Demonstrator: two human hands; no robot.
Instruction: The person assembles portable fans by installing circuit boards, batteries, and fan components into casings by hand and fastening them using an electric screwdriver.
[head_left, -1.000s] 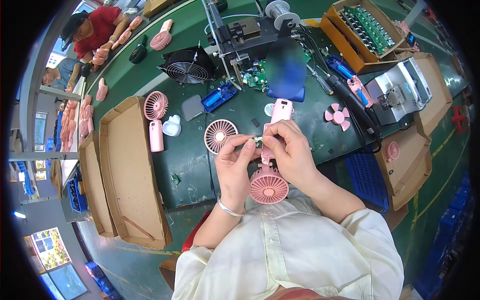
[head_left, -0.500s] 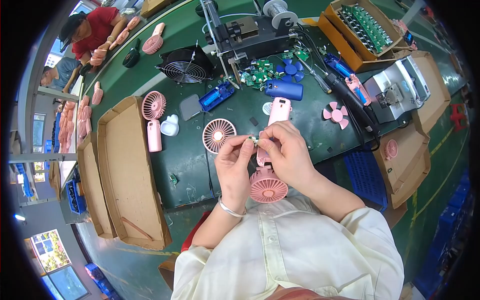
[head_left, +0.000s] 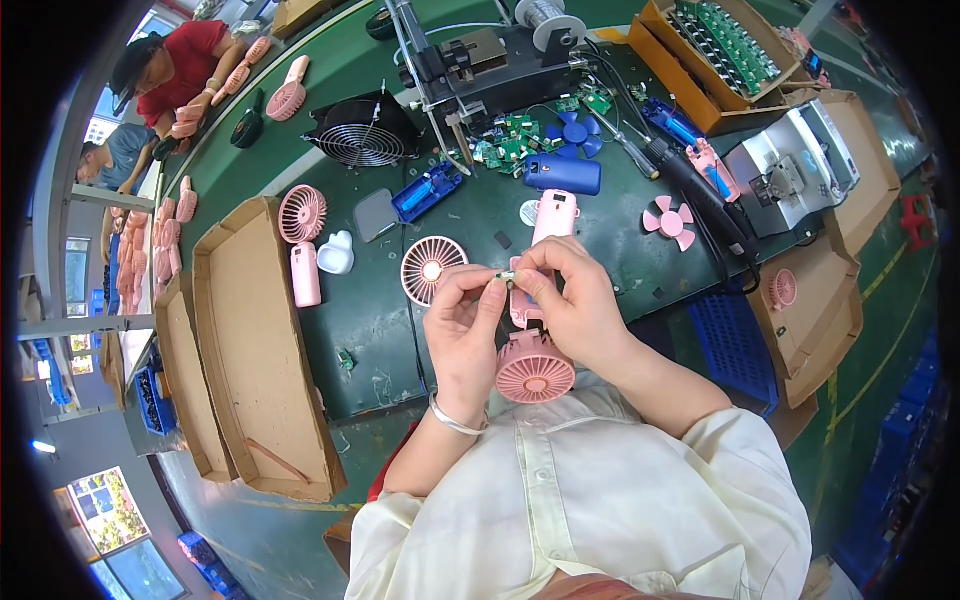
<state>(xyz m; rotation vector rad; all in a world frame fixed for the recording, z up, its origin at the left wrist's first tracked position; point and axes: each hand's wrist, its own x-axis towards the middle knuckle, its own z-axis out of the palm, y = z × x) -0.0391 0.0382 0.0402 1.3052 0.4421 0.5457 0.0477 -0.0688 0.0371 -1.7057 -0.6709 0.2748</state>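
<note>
A small green circuit board [head_left: 506, 279] is pinched between the fingertips of my left hand [head_left: 462, 328] and my right hand [head_left: 580, 312]. Beneath them lies a pink handheld fan [head_left: 536, 368], its round head toward me. Its opened handle runs away from me, partly hidden by my right hand. Just beyond my fingers is a pink handle cover [head_left: 557, 213]. Left of it, a round pink grille [head_left: 433, 268] lies on the bench.
Pink fan parts [head_left: 304, 213], a blue opened handle [head_left: 426, 192], a blue cover [head_left: 562, 174] and a pink fan blade [head_left: 668, 222] lie around. Behind stand a black cooling fan [head_left: 362, 140] and a soldering stand [head_left: 495, 80]. Cardboard trays [head_left: 262, 360] flank the left; a co-worker [head_left: 185, 70] handles pink fans.
The view has shifted slightly, moving the bench items a little in the picture. Both hands still pinch the circuit board, with only slight finger movement.
</note>
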